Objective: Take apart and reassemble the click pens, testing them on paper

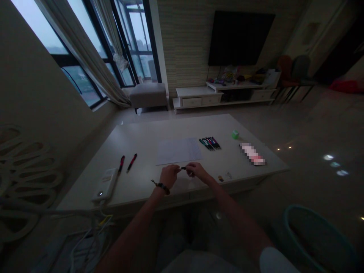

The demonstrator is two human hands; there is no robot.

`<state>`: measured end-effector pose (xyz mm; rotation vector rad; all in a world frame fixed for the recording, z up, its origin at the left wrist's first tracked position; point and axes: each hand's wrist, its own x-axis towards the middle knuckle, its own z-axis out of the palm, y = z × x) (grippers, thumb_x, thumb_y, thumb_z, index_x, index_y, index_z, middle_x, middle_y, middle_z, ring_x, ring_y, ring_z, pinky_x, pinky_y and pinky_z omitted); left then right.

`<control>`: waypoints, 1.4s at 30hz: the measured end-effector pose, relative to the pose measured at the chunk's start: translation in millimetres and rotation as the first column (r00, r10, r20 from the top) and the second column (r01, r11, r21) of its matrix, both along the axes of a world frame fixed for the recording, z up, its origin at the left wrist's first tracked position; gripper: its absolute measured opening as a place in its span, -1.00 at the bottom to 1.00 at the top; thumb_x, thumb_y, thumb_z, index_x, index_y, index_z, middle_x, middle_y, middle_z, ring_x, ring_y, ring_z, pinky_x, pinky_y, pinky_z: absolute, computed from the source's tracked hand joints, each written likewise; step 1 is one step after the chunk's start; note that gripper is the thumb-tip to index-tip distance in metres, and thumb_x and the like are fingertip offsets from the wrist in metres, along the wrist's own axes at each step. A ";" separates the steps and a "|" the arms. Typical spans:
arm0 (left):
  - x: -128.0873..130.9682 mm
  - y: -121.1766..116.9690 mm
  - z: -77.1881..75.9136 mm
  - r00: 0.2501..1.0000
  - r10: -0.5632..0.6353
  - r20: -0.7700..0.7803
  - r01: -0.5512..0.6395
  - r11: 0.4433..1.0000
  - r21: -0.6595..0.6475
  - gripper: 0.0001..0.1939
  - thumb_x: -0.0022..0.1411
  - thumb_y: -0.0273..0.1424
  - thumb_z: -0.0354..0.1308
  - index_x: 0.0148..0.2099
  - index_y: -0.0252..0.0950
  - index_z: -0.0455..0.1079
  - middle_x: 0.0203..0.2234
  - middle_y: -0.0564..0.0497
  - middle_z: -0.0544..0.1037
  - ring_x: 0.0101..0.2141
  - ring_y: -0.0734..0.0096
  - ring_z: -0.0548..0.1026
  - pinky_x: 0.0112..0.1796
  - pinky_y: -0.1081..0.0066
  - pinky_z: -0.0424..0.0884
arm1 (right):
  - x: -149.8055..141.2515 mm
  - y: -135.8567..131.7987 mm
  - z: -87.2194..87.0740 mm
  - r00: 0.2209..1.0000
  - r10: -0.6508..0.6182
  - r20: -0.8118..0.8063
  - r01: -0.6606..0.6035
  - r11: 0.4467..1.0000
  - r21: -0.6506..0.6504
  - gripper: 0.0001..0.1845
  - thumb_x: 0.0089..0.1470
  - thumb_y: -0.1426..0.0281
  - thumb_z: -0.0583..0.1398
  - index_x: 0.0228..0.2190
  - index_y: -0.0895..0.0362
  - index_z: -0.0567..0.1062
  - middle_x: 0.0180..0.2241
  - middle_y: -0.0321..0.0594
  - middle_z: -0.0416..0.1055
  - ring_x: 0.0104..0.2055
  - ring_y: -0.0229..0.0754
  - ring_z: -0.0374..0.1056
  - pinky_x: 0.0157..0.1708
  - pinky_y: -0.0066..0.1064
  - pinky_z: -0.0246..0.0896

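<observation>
My left hand (168, 176) and my right hand (196, 170) meet over the near edge of a white table (142, 132), both pinched on a small dark pen (183, 168) held between them. Just beyond the hands lies a white sheet of paper (178, 150). Several dark pens (209, 143) lie in a row to the right of the sheet. Two red and black pens (126, 163) lie to the left of the sheet. A dark bead bracelet sits on my left wrist.
A white power bank (105, 185) with cables lies at the table's near left corner. A green cube (235, 134) and a pink and white pack (252, 154) sit at the right. A teal basket (318, 239) stands on the floor, and a TV (239, 38) hangs above a cabinet behind.
</observation>
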<state>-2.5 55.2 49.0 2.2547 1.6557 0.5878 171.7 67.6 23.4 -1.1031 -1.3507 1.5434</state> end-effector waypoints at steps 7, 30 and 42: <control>4.1 -8.9 -35.7 0.988 0.044 -0.151 -0.017 0.984 0.175 -0.82 0.22 -0.40 -0.02 -0.20 -0.21 0.39 -0.30 -0.03 0.51 -0.21 0.34 0.41 -0.19 0.31 0.18 | -2.9 5.3 -11.0 0.980 0.002 0.199 -0.014 0.998 0.057 -0.68 -0.07 0.18 0.19 -0.51 0.23 0.44 -0.62 -0.26 0.41 -0.68 -0.38 0.25 -0.72 -0.60 0.02; 2.3 -4.5 -55.4 0.983 0.100 -0.153 -0.064 0.972 0.226 -0.82 0.25 -0.40 -0.06 -0.15 -0.21 0.34 -0.29 -0.02 0.48 -0.22 0.34 0.37 -0.19 0.31 0.15 | -11.1 22.2 -18.4 0.987 -0.005 0.160 0.003 1.000 0.011 -0.66 -0.11 0.17 0.23 -0.47 0.24 0.44 -0.58 -0.22 0.45 -0.66 -0.35 0.28 -0.67 -0.56 0.11; 2.0 -5.2 -55.5 0.984 0.083 -0.160 -0.045 0.973 0.226 -0.82 0.25 -0.42 -0.06 -0.17 -0.21 0.34 -0.29 -0.03 0.48 -0.22 0.34 0.37 -0.20 0.31 0.15 | -8.0 28.1 -28.4 0.988 0.025 0.155 -0.025 1.000 0.002 -0.61 -0.15 0.12 0.24 -0.46 0.25 0.47 -0.57 -0.22 0.45 -0.64 -0.37 0.27 -0.65 -0.56 0.10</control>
